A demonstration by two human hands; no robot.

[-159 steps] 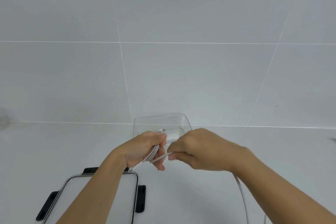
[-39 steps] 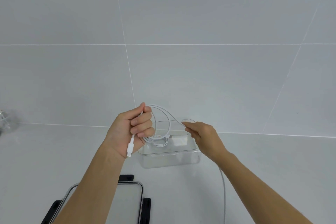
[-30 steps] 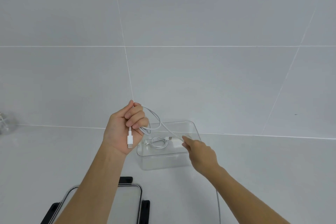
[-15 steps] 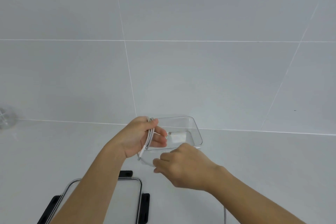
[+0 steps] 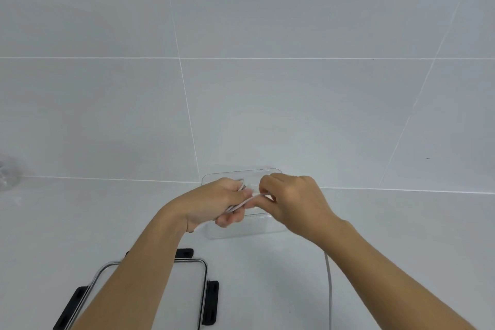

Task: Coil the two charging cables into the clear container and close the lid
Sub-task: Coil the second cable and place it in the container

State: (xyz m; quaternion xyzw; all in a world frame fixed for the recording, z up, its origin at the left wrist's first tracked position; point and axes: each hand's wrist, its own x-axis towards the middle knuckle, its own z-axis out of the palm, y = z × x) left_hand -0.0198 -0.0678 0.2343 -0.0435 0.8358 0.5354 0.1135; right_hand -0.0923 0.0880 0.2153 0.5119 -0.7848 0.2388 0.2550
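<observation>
My left hand point(image 5: 214, 201) is closed around a bundle of white charging cable point(image 5: 237, 205) loops, held just in front of the clear container point(image 5: 241, 230). My right hand point(image 5: 292, 201) pinches the same cable beside the bundle. The cable's free length point(image 5: 329, 286) trails down under my right forearm across the white surface. The open container stands against the tiled wall, mostly hidden behind both hands; its contents are hidden. Its clear lid point(image 5: 187, 292) with black clips lies flat at the lower left, partly under my left forearm.
A white tiled wall point(image 5: 267, 102) rises right behind the container. A blurry clear object point(image 5: 6, 177) sits at the far left edge on the white counter point(image 5: 401, 222).
My right hand has swung up and around from below the bundle to its right side, laying another turn of cable. My left hand stays in front of the container.
</observation>
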